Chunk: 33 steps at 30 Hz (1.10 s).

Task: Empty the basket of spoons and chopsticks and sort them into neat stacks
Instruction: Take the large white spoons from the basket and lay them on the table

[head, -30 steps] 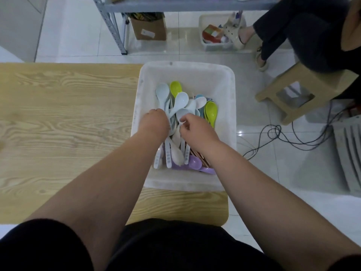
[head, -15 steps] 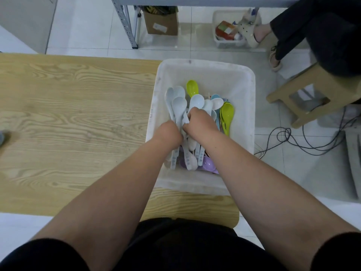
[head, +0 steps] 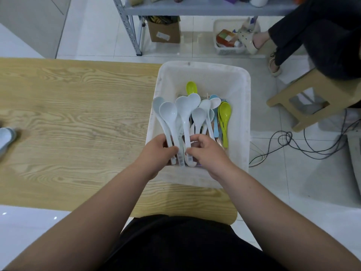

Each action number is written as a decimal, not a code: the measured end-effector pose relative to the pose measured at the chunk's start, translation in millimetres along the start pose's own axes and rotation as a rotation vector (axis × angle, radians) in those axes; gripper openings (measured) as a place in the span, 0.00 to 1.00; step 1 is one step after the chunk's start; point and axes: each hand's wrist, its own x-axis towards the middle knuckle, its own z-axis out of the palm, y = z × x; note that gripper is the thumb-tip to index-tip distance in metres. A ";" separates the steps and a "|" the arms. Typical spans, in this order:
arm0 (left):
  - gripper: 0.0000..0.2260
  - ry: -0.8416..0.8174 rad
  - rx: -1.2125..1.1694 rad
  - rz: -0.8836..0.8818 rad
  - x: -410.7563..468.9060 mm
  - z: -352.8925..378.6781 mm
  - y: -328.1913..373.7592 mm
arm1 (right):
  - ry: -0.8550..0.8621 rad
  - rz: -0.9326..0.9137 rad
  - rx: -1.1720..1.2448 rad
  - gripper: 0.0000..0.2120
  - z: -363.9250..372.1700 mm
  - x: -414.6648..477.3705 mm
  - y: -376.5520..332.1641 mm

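A white plastic basket (head: pixel 241 90) stands at the right end of the wooden table (head: pixel 78 118). Inside lie green spoons (head: pixel 224 114), a blue spoon (head: pixel 215 126), more white spoons (head: pixel 199 116) and chopsticks, mostly hidden. My left hand (head: pixel 157 151) grips the handles of several white spoons (head: pixel 170 118), fanned out with bowls pointing away from me, over the basket's near left part. My right hand (head: pixel 207 151) pinches the handle of one white spoon (head: pixel 184 114) in the same bunch.
One pale spoon (head: pixel 5 136) lies on the table at the far left edge. Beyond the table are a metal shelf (head: pixel 129 26), a cardboard box (head: pixel 164 31) and a small floor basket (head: pixel 229 39). A person sits on a stool (head: pixel 312 98) at right; cables (head: pixel 293 143) trail on the floor.
Both hands have drawn back toward me and lifted a bunch of white spoons by their handles, clear of the pile. The view has shifted, so the basket sits further right.
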 end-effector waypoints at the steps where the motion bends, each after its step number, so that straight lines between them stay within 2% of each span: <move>1: 0.12 0.002 -0.034 0.012 -7.7 -0.5 -2.7 | -0.007 -0.011 -0.030 0.11 3.4 -4.5 0.7; 4: 0.14 0.025 -0.070 0.051 -30.2 -4.1 -9.7 | -0.087 -0.042 -0.058 0.10 16.6 -18.9 -1.0; 11: 0.13 0.193 -0.140 0.066 -79.6 -24.2 -41.2 | -0.242 -0.106 -0.095 0.16 55.7 -45.6 1.1; 17: 0.12 0.237 -0.146 0.084 -126.9 -63.1 -88.2 | -0.308 -0.102 -0.165 0.13 112.5 -75.1 10.4; 21: 0.12 0.254 -0.198 0.100 -152.9 -101.6 -128.7 | -0.309 -0.101 -0.180 0.17 169.9 -95.2 19.8; 33: 0.13 0.307 -0.456 0.080 -240.4 -248.4 -256.0 | -0.391 -0.070 -0.232 0.13 373.1 -152.3 44.8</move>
